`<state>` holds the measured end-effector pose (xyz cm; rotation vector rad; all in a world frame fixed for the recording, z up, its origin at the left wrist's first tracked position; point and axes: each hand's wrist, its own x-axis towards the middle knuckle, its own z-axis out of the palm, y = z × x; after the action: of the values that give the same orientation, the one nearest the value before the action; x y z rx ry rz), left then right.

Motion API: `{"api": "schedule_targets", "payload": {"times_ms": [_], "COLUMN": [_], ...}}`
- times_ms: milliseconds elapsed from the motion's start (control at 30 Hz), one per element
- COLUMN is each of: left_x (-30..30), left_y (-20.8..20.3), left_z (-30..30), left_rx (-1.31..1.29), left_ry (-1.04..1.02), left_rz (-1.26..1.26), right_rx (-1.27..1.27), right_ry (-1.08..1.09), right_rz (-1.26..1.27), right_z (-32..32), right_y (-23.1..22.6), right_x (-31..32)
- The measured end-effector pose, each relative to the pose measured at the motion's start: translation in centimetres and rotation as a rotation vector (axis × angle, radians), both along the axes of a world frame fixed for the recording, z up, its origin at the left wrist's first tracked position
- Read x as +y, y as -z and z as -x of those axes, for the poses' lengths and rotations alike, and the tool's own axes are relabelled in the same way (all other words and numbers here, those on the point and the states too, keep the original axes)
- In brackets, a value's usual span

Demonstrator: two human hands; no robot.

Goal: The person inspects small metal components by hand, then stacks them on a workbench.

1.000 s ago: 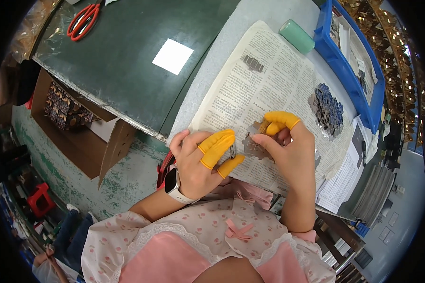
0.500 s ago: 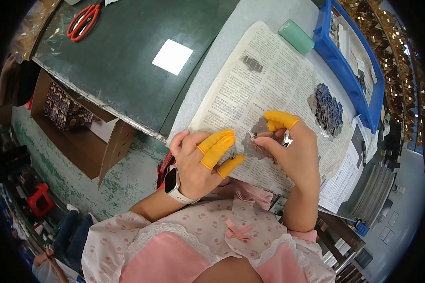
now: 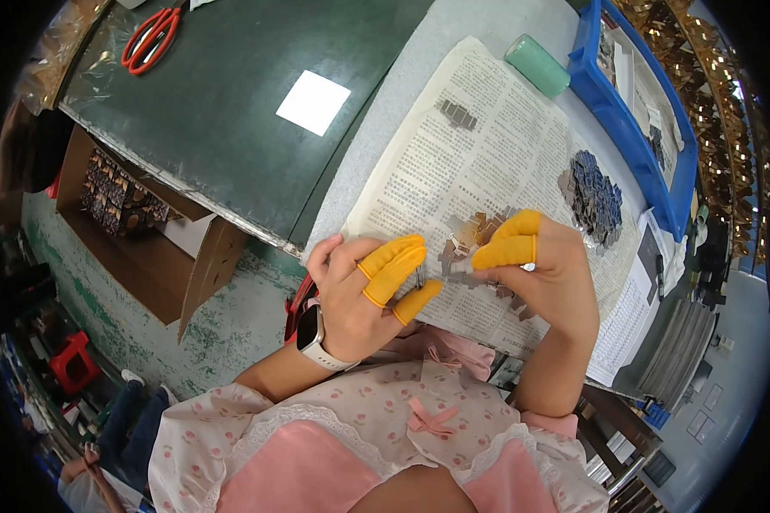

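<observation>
small flat metal pieces [image 3: 479,232], brownish and grey, lie scattered on a sheet of newspaper [image 3: 453,162] spread over the worktop [image 3: 231,128], right between the two hands. the left hand [image 3: 364,295] is half curled, with orange finger cots on thumb and two fingers; a thin grey piece [image 3: 459,267] appears to be pinched between it and the right hand [image 3: 543,274], whose fingers, also capped in orange, are closed around the piece's right end. the piece's long axis runs left to right, from one hand to the other. the loose pieces lie just beyond the fingertips, nearer the right hand. a bigger heap of dark pieces [image 3: 595,192] sits further right on the paper, near a blue tray [image 3: 624,128]. a green roll [image 3: 536,64] lies at the far edge of the paper. open room is found on the far left part of the newspaper; the near worktop edge runs just under the wrists. red scissors [image 3: 150,38] lie well apart, far left.
</observation>
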<state>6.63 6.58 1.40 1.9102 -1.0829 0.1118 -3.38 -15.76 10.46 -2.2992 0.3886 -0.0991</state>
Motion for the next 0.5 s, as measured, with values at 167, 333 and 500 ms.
{"api": "schedule_targets", "payload": {"times_ms": [167,333,500], "left_x": [0.2,0.4,0.3], "left_y": [-0.3,-0.2,-0.3], "left_z": [-0.3,-0.5,-0.5], "left_rx": [-0.023,-0.022,-0.004], "left_ry": [0.039,0.060,0.062], "left_rz": [-0.018,-0.025,-0.027], "right_rx": [-0.015,0.047,-0.001], "right_ry": [-0.354,-0.397,-0.341], "right_rz": [0.042,0.197,0.221], "right_z": [-2.0,-2.5,-2.3], "right_y": [0.0,0.7,0.2], "right_x": [-0.3,0.9,2.1]}}
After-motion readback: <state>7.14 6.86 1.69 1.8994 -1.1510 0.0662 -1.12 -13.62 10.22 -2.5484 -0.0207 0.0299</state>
